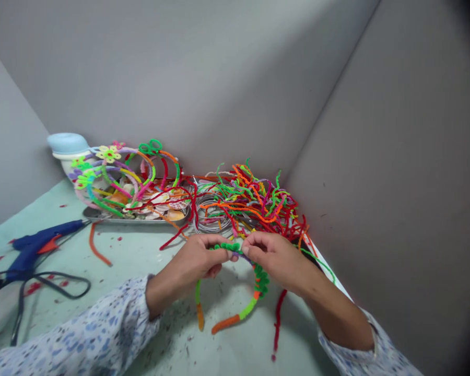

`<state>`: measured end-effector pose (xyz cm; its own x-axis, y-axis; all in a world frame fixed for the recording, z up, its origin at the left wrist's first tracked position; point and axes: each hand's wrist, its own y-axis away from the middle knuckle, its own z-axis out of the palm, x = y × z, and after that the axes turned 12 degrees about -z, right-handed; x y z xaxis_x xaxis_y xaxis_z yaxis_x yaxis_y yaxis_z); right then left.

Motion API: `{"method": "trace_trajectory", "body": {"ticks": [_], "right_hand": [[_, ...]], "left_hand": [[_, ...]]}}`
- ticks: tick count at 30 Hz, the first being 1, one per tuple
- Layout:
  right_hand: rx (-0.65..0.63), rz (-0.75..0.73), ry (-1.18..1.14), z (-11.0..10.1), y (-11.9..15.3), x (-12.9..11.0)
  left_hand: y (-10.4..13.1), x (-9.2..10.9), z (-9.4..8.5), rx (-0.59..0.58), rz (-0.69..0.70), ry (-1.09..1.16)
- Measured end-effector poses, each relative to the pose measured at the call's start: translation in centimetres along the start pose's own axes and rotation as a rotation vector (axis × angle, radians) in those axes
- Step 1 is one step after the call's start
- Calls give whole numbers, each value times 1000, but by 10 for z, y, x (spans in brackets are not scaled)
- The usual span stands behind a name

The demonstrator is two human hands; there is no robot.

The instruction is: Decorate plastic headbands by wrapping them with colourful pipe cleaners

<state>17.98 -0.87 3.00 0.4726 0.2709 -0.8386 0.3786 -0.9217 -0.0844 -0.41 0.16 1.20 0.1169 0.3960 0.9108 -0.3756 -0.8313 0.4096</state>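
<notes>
Between my hands is a headband (247, 309) wrapped in orange, lime and purple pipe cleaner, its two ends pointing down toward me. Green pipe cleaner loops (261, 281) run along its right side and over the top. My left hand (198, 257) pinches the top of the band, thumb and fingers closed round it. Just to the right, my right hand (273, 257) has thumb and forefinger pressed together at the green pipe cleaner on the band. The fingertips partly cover what each one grips. A red pipe cleaner (278, 324) lies below my right hand.
Behind are a metal tray (141, 221) of shells, finished flowered headbands (119, 172), a wire coil (211, 219) and a heap of coloured pipe cleaners (254, 201). At left lie a blue glue gun (43, 243) with its cord and an orange pipe cleaner (97, 250). Walls enclose the table.
</notes>
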Motion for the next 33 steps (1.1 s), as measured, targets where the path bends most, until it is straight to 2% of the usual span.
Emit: {"method": "trace_trajectory", "body": {"ticks": [8,13,23,30,33], "right_hand": [[-18,15,22,0,-2,-2],[-76,43,50,-1,-4,-4],[-200,54,-83,-9,-7,5],[-248,66,-137,-12,-7,7],[-220,74,-161,-11,-8,7]], "left_hand": [[-1,-2,-1,-7,3,0],[-1,-4,-1,-21,13,-1],[2,0,-3,-92,18,-105],[0,-5,-5,-69,57,-195],[-2,-6,-6,-62,75,-205]]}}
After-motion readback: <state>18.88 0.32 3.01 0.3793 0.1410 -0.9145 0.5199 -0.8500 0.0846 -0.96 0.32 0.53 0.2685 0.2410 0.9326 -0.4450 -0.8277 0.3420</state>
